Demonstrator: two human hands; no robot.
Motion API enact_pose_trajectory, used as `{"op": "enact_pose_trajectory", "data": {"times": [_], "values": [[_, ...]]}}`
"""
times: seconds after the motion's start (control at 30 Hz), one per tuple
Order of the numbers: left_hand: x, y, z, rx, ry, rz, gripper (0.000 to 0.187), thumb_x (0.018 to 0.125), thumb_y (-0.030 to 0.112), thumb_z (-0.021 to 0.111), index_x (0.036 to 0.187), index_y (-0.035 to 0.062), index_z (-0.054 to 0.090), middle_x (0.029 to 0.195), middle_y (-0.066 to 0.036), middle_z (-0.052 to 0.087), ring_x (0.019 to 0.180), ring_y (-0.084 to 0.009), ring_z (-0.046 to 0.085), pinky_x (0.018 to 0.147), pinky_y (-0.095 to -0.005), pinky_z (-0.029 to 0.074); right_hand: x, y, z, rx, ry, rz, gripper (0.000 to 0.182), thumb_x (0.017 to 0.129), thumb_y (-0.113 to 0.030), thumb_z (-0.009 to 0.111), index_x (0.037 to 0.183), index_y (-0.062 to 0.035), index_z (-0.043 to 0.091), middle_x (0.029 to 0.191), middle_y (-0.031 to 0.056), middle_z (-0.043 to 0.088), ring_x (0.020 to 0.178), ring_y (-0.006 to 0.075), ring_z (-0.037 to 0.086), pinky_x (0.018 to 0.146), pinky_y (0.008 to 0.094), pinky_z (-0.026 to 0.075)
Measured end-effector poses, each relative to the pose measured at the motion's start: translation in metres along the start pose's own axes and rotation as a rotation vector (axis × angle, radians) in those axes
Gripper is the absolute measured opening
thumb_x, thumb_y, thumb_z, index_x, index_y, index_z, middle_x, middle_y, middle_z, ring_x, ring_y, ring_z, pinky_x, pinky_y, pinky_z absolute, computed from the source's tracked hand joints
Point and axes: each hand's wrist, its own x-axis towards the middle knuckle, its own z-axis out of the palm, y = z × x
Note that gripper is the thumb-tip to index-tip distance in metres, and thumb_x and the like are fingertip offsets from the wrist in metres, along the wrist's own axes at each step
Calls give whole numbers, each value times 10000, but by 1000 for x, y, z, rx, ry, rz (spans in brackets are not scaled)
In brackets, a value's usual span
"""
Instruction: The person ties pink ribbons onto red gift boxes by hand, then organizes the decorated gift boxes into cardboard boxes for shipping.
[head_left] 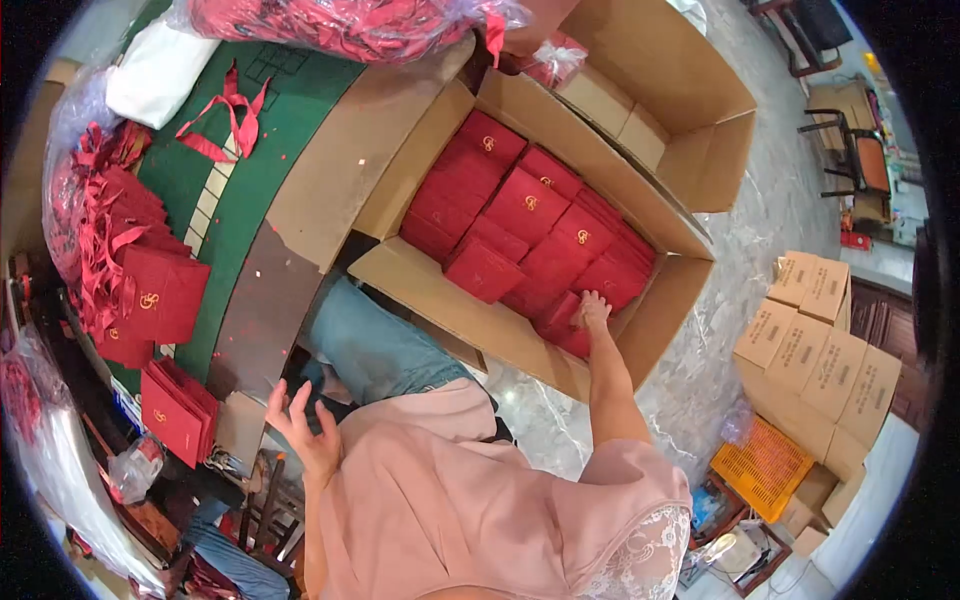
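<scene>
Nearest the camera, a pink blouse with a lace-trimmed sleeve covers the wearer's torso. Flat red packets, several bearing gold monograms, lie in rows inside an open cardboard carton. The right hand reaches into the carton's near right-hand part, its fingers bent and touching the packets there; whether they are clamped on one cannot be told. The left hand, held well apart from the carton, has its fingers spread and holds nothing visible. To the left, red bags lie on a green-topped table, a red ribbon near them. Beyond the carton stands a second open carton; at right, small boxes are stacked beside an orange crate.
</scene>
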Motion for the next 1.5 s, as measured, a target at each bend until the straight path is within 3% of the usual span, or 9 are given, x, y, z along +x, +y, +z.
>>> {"op": "enact_pose_trajectory", "data": {"times": [0.1, 0.17, 0.37, 0.7, 0.9, 1.2, 1.3, 1.4, 1.5], "values": [[0, 4, 2, -19, -5, -15, 435, 809, -38, 640, 1229, 71, 623, 1408, -204, 435, 1257, -372, 418, 1018, -449, 374, -9, -2, -11, 19, -40, 9, 478, 812, -298, 641, 1262, -176, 534, 1329, 68, 518, 1241, 327, 522, 1005, 560, 402], [2, 7, 4, -30, -4, -20, 433, 812, -38, 638, 1230, 71, 623, 1405, -205, 435, 1254, -371, 420, 1019, -448, 375, 0, 2, 11, 29, 18, 16, 823, 662, -316, 834, 1356, -152, 425, 1353, 101, 493, 1300, 353, 472, 1059, 572, 385], [4, 11, 6, -48, -3, -27, 443, 811, -42, 636, 1238, 74, 620, 1389, -204, 439, 1224, -363, 442, 999, -426, 390, -9, -4, 6, 40, -8, -2, 959, 548, -396, 896, 1326, -124, 404, 1319, 105, 516, 1270, 352, 499, 1091, 562, 369], [3, 13, 9, -71, -15, -53, 463, 784, -64, 644, 1222, 88, 624, 1400, -192, 451, 1208, -345, 453, 975, -410, 401, -15, -6, -18, -12, -62, 3, 837, 613, -404, 878, 1296, -139, 474, 1366, 107, 494, 1308, 350, 473, 1092, 560, 368], [3, 16, 9, -72, -38, -63, 454, 797, -67, 635, 1226, 81, 623, 1407, -197, 442, 1222, -345, 452, 992, -417, 400, -4, -5, -10, 74, -185, 14, 793, 623, -412, 873, 1279, -162, 504, 1300, 84, 598, 1234, 350, 557, 1043, 563, 413], [7, 16, 15, -131, -66, -62, 447, 803, -76, 628, 1227, 64, 612, 1400, -198, 424, 1204, -338, 473, 983, -411, 423, -43, 12, -3, 128, 65, -234, 600, 643, -383, 873, 1138, -137, 640, 1067, 147, 706, 1032, 344, 669, 852, 476, 550], [8, 17, 18, -217, -96, -105, 422, 811, -70, 622, 1213, 55, 611, 1389, -191, 432, 1229, -346, 472, 1017, -419, 409, -56, 13, -21, 63, -57, -166, 764, 634, -424, 865, 1256, -60, 613, 1137, 165, 684, 1078, 314, 650, 877, 422, 541], [11, 16, 16, -288, -123, -110, 397, 817, -65, 617, 1198, 48, 611, 1381, -185, 446, 1260, -358, 466, 1053, -426, 390, -57, 34, -25, 65, 141, -321, 751, 654, -406, 859, 1262, -45, 606, 1150, 178, 678, 1076, 327, 649, 889, 422, 536], [13, 9, 11, -309, -123, -66, 395, 825, -64, 612, 1204, 47, 606, 1379, -183, 447, 1249, -355, 471, 1035, -417, 404, -65, 42, -62, 13, 55, -277, 770, 645, -398, 870, 1262, -19, 606, 1135, 184, 684, 1062, 343, 656, 913, 427, 526]]}}
